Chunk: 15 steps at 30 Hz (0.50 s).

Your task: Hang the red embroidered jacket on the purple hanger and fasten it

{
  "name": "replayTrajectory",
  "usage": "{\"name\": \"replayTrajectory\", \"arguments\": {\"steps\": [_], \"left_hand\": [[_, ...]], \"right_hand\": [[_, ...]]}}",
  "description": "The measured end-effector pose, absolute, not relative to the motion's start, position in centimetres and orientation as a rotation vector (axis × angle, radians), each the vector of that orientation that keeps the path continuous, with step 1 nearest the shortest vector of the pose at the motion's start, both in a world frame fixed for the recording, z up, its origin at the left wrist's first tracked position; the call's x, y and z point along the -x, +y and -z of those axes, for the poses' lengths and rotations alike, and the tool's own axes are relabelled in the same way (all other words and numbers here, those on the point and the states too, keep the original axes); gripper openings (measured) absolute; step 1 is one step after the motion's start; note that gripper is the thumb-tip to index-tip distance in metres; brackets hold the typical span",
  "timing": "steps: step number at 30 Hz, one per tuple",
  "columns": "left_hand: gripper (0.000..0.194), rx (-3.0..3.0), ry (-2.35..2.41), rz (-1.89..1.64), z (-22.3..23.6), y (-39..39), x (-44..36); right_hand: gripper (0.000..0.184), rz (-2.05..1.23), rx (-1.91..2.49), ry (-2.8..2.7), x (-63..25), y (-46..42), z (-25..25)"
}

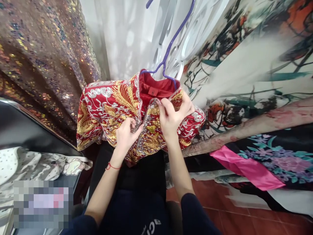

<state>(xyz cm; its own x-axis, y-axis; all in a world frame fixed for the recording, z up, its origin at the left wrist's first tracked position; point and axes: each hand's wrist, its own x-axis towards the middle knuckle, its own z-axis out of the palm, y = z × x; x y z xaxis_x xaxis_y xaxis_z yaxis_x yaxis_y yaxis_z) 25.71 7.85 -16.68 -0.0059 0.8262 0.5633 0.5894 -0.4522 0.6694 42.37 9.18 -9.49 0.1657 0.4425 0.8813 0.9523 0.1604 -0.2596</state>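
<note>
A red jacket [122, 98] with gold and silver embroidery hangs on a purple hanger [168, 49] in front of me. Inside its collar a red label [153, 91] shows the letter S. My left hand [127, 132], with a red cord on the wrist, pinches the front edge of the jacket below the neck opening. Higher up and to the right, my right hand [172, 114] holds the other front edge near the collar, thumb and forefinger together. The two front edges lie close to each other at the chest. Whether a fastener is between my fingers is hidden.
A sequinned fabric [44, 42] hangs at the left. White cloth with a painted floral pattern [264, 71] fills the right, above a black floral garment with a pink band [246, 166]. A dark chair [29, 130] holding a spotted cloth bag [31, 163] stands at lower left.
</note>
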Motion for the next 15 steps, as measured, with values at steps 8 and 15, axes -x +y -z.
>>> {"name": "replayTrajectory", "arguments": {"steps": [8,15], "left_hand": [[0.024,-0.997,1.375,-1.266,24.7,5.4,-22.8],[0.036,-0.509,1.376,-0.979,33.6,3.2,-21.7]], "right_hand": [[0.023,0.767,1.414,-1.382,-41.4,8.8,9.8],[0.015,-0.526,1.483,-1.036,-38.2,-0.1,23.1]]}}
